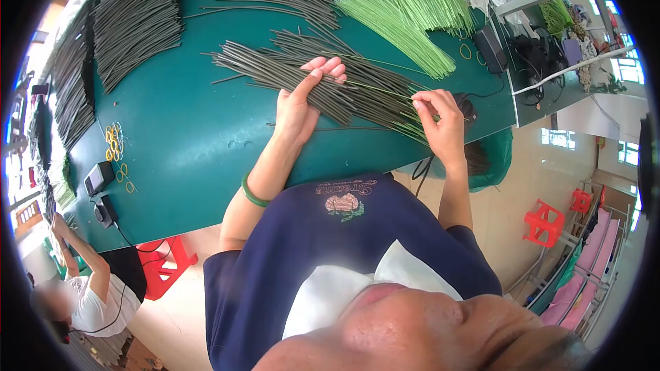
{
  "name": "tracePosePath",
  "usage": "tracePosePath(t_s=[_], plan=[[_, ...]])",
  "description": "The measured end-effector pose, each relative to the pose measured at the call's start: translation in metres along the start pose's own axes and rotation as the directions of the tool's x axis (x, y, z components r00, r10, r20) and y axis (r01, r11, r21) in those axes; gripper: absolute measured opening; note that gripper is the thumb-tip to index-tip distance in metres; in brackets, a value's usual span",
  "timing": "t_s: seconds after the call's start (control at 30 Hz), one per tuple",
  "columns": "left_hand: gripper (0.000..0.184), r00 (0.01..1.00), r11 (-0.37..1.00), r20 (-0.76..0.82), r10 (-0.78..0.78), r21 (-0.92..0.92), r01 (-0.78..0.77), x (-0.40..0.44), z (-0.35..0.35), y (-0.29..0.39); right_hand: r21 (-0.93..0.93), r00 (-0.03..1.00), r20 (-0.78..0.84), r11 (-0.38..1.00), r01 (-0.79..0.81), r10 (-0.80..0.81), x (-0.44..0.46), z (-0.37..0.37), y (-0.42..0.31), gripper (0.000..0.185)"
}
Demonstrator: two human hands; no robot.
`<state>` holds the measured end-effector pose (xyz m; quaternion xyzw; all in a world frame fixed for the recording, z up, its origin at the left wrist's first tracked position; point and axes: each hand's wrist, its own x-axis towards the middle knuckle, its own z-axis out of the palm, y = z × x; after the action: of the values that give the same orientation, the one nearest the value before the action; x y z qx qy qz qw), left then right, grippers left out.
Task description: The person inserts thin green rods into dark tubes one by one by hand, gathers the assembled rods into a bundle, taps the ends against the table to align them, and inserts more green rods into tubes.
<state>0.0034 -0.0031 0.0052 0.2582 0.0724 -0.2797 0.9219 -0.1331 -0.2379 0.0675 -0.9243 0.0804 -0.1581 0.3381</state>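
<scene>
A bundle of thin dark grey-green stems (258,65) lies across the table in front of me. My left hand (302,99), with a green bangle on its wrist, is closed around a thin green stem, thumb against fingers, over the bundle. At the bundle's right end, my right hand (440,120) pinches with thumb and forefinger a thin green stem that runs along the dark ones. Light green tips (411,128) show among the dark stems beside the right hand. What exactly lies inside the left palm is partly hidden.
Piles of dark stems (137,20) and light green stems (405,27) lie on the green table (199,158). Rubber bands (113,141) and black adapters (100,177) sit at left, another adapter (489,49) at right. A co-worker (103,295) sits at lower left near a red stool (165,268).
</scene>
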Motion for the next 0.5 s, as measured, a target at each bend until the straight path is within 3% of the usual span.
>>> tracePosePath(t_s=[0.23, 0.5], plan=[[0.028, 1.000, 0.999, 0.008, 0.023, 0.036, -0.024, -0.001, 0.001, 0.000, -0.026, 0.998, 0.036, 0.998, -0.051, 0.052, 0.001, 0.002, -0.001, 0.006], [0.027, 0.997, 0.992, 0.076, -0.006, 0.123, -0.004, -0.008, 0.006, -0.008, 0.056, 0.998, 0.006, 0.997, 0.060, -0.060, 0.012, 0.025, -0.020, 0.012]])
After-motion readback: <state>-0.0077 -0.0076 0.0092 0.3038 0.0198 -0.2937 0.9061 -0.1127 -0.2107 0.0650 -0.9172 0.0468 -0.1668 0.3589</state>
